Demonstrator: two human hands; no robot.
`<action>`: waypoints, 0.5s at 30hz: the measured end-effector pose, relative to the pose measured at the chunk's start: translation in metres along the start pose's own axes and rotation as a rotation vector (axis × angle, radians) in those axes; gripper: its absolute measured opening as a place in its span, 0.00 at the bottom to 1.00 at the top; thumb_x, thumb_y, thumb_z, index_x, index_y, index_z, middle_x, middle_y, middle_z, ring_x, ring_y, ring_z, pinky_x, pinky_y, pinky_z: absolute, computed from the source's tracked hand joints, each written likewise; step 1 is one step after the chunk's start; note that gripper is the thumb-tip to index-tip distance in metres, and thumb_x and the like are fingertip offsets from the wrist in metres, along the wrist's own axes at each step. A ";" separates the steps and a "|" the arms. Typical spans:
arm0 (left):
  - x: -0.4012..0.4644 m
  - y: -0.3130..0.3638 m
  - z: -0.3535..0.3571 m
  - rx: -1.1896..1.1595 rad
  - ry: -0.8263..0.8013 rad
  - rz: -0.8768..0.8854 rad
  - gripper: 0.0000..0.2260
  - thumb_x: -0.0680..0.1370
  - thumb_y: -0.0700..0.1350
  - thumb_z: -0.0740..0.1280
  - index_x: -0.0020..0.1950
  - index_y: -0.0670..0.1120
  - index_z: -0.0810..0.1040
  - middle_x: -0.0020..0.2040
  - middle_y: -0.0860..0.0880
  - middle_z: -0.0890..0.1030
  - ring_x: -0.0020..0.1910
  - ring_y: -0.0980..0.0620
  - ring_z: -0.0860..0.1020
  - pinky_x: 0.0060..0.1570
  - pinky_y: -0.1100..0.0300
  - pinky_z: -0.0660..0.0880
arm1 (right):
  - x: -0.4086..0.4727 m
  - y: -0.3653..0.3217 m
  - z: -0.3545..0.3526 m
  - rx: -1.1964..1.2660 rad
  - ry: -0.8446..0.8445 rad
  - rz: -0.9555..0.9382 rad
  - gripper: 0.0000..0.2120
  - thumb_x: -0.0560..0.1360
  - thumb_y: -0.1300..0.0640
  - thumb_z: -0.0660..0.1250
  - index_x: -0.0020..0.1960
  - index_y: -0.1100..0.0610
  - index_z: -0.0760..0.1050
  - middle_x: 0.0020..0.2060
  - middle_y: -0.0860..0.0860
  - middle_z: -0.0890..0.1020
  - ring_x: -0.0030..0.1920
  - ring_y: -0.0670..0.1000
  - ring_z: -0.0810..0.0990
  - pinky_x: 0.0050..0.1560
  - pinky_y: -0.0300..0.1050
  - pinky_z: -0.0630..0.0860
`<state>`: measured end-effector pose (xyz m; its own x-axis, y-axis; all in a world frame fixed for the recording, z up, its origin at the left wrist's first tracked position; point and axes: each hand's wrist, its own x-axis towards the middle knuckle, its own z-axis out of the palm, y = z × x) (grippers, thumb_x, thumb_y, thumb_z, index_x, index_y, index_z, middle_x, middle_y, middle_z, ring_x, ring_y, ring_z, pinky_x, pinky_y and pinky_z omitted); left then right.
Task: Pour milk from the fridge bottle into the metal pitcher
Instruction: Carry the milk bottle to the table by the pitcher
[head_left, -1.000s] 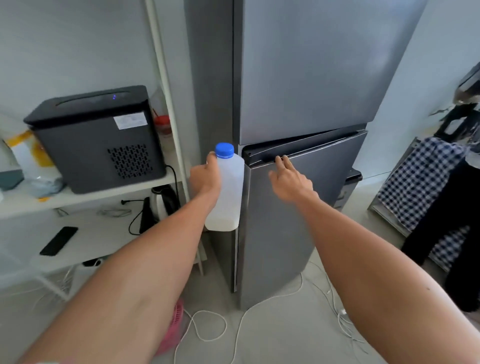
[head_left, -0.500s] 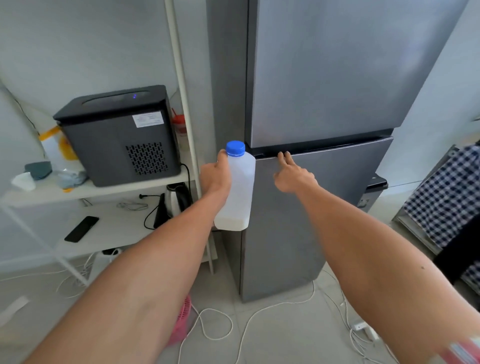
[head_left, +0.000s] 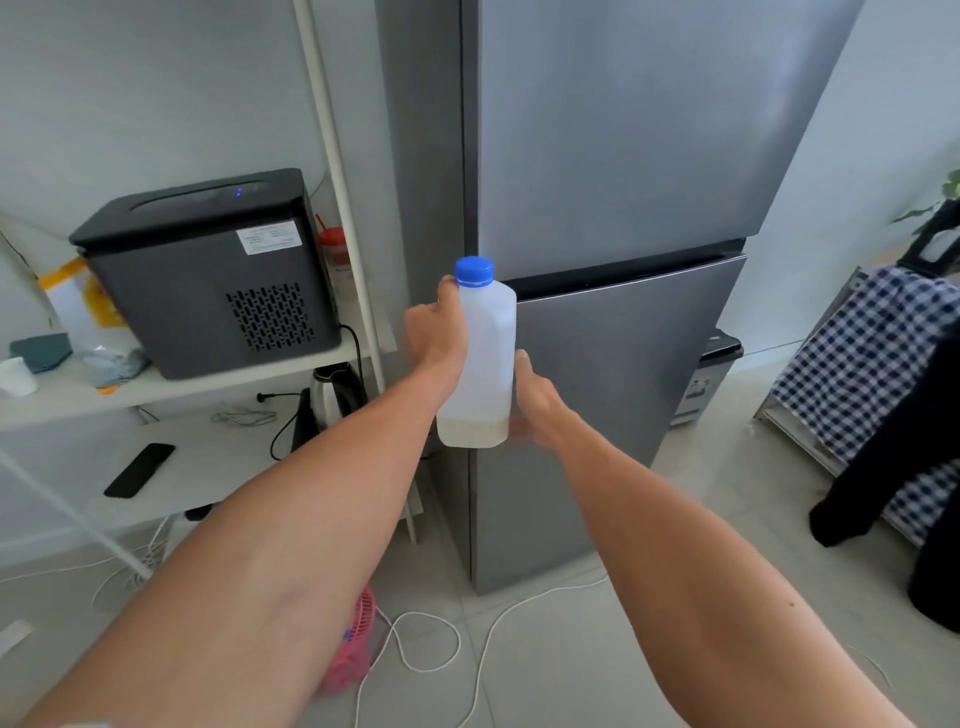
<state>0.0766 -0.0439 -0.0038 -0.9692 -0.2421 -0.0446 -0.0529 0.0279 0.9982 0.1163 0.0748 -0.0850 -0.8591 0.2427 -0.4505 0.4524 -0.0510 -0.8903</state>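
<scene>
We hold the milk bottle (head_left: 480, 358) upright in front of us, our left hand (head_left: 435, 340) wrapped around its upper left side just under the blue cap (head_left: 474, 271), fingers closed on the plastic. Our right hand (head_left: 535, 400) comes in low at the bottle's right edge, near its base; it touches or nearly touches the plastic, but the bottle hides the fingers, so we cannot tell whether that hand grips or merely rests there. The bottle carries no label or brand that we can see, only translucent white walls with a shallow layer of pale liquid at the bottom. Left of our left hand, the black appliance (head_left: 208, 270) on the white shelf (head_left: 156, 387) bears a white sticker (head_left: 268, 237) with lines of print too small and blurred to read, and a small blue light glows on its top. Behind the bottle stands the grey fridge (head_left: 613, 208), both doors shut, with no maker's name showing. Below our left forearm a dark phone (head_left: 139, 469) lies on the lower shelf, and a kettle (head_left: 332, 395) sits just left of our left wrist. Checked cloth (head_left: 872, 364) hangs far right of our right arm. Half a second ago our right hand was flat against the top edge of the lower fridge door; now it has dropped away from the door and moved to the bottle's base, while our left hand keeps the same hold and the bottle sits more centrally before us.
</scene>
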 end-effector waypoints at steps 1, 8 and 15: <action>-0.002 0.000 0.001 0.005 -0.016 0.002 0.24 0.75 0.61 0.65 0.30 0.48 0.59 0.30 0.48 0.66 0.31 0.48 0.64 0.34 0.56 0.63 | -0.002 0.003 0.001 0.107 -0.040 0.043 0.31 0.78 0.32 0.50 0.61 0.52 0.79 0.55 0.56 0.86 0.53 0.63 0.86 0.55 0.61 0.82; -0.011 -0.003 0.010 0.004 -0.133 0.010 0.24 0.71 0.65 0.63 0.29 0.46 0.63 0.29 0.48 0.70 0.30 0.47 0.69 0.34 0.55 0.67 | -0.018 0.012 -0.008 0.258 -0.005 0.087 0.31 0.80 0.29 0.50 0.62 0.50 0.78 0.54 0.58 0.86 0.53 0.63 0.85 0.55 0.63 0.82; -0.031 -0.011 0.034 -0.004 -0.314 0.018 0.24 0.75 0.61 0.64 0.28 0.47 0.62 0.27 0.50 0.69 0.31 0.47 0.69 0.35 0.56 0.66 | -0.043 0.029 -0.031 0.347 0.190 0.101 0.29 0.80 0.28 0.51 0.52 0.51 0.77 0.52 0.59 0.84 0.53 0.63 0.84 0.57 0.64 0.81</action>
<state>0.0986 -0.0039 -0.0151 -0.9969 0.0698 -0.0361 -0.0344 0.0256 0.9991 0.1737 0.0927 -0.0893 -0.7405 0.3926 -0.5455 0.3965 -0.4001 -0.8262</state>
